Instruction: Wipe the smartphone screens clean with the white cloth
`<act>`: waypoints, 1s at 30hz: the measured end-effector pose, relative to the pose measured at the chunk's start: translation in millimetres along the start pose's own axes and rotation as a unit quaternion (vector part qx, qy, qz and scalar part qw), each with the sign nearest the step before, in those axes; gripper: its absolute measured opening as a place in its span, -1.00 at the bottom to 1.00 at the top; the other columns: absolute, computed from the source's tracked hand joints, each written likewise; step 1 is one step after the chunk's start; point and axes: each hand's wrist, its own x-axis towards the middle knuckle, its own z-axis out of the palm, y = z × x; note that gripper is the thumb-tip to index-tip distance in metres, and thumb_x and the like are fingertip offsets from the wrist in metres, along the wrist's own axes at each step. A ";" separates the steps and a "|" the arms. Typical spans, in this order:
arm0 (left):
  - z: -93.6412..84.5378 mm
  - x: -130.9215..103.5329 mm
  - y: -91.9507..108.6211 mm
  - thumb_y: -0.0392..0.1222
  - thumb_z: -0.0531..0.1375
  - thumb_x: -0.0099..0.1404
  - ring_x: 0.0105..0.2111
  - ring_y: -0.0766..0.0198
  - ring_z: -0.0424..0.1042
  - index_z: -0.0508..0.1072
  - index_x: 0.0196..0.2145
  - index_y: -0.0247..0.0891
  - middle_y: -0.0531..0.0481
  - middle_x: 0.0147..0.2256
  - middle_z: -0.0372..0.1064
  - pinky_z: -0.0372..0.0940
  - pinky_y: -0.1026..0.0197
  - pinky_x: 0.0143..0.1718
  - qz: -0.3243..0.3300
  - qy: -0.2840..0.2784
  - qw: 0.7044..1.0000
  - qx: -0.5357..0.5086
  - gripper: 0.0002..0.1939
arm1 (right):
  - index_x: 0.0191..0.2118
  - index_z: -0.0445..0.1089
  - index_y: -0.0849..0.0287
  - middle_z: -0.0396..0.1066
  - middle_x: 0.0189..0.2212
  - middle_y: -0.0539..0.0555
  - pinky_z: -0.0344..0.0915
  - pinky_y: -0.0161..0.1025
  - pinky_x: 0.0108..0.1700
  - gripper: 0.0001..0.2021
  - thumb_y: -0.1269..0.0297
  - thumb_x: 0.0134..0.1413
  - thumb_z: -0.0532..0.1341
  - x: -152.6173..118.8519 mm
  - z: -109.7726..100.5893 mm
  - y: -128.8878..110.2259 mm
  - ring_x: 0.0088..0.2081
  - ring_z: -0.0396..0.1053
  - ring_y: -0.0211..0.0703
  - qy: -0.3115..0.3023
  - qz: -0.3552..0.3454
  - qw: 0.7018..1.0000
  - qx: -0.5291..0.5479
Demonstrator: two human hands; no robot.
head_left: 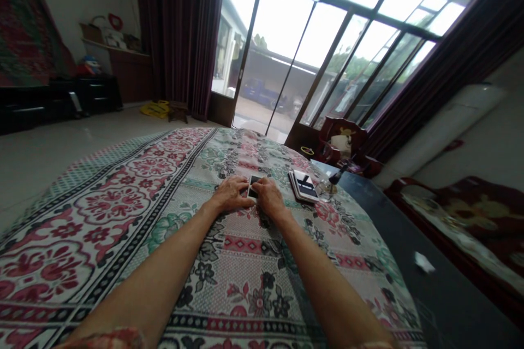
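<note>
Parted thumb and fingers of the left hand [233, 194] bracket a small white-edged dark device [252, 180] on its side farther from the stack of flat devices [303, 188], while the right hand [268, 196] bends over the side nearer the stack, and whether that grip pinches or merely rests cannot be told. Lying to the left of the stack on the patterned cloth [259, 272], the small device is probably flanked from both sides for steadiness, and the stack's separate spot seems to leave the hands room.
</note>
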 end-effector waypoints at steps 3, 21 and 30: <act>2.0 0.1 -2.1 0.09 0.31 0.01 0.10 0.04 0.26 0.50 -0.08 -0.14 -0.06 0.09 0.33 0.14 0.05 0.12 -0.003 0.005 1.000 -0.008 -0.48 | -0.20 0.48 0.06 0.37 -0.18 0.06 0.12 -0.30 -0.21 -0.79 0.37 0.15 0.11 -1.6 5.1 1.2 -0.17 0.22 -0.12 0.021 -0.004 1.000 0.010; 0.1 -0.1 -0.9 0.05 0.31 0.04 0.05 0.04 0.30 0.50 -0.09 -0.16 -0.08 0.04 0.36 0.18 0.06 0.10 0.031 0.011 0.999 0.023 -0.53 | -0.23 0.51 0.12 0.35 -0.14 0.12 0.20 -0.22 -0.05 -0.72 0.51 0.11 0.08 -10.5 16.0 1.6 -0.10 0.22 -0.09 0.113 -0.010 0.987 0.117; -1.6 -1.3 -0.2 -0.03 0.29 0.07 0.07 0.05 0.31 0.51 -0.10 -0.20 -0.13 0.05 0.35 0.16 0.08 0.13 0.055 0.020 0.998 0.018 -0.57 | -0.31 0.52 0.13 0.34 -0.26 0.11 0.19 -0.23 -0.04 -0.76 0.50 0.07 0.11 -11.6 12.5 -1.4 -0.14 0.23 -0.11 0.122 -0.014 0.984 0.132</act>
